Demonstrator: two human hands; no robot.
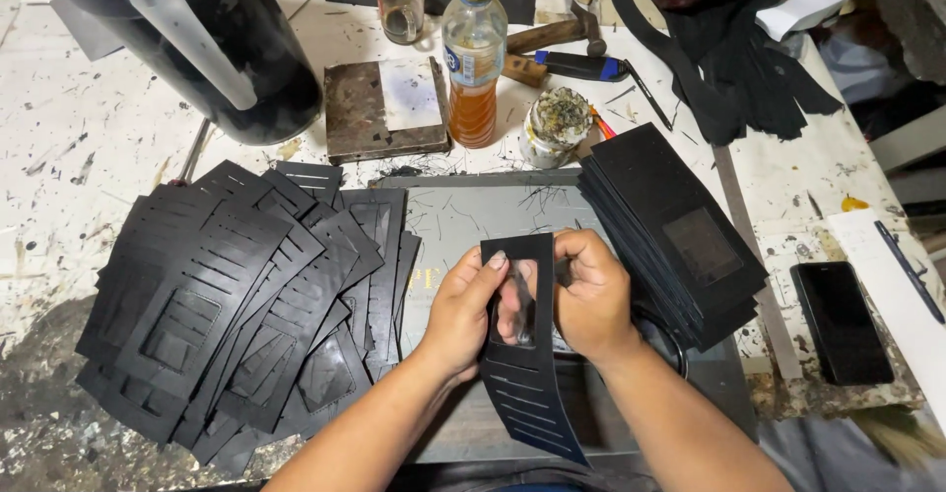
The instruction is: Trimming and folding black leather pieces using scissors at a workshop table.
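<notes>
Both hands grip one black slotted leather piece (522,354) over the dark cutting mat (463,216): left hand (463,315) pinches its left edge, right hand (589,300) its right edge, fingers showing through the window cutout. Spread pile of slotted pieces (236,305) left of mat; neat stack (670,231) on its right; bottle (473,59) behind it.

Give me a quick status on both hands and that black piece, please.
Left hand and right hand both gripping black slotted panel over dark mat. Cut panels fanned left, neat stack right. Nothing blocking.
</notes>
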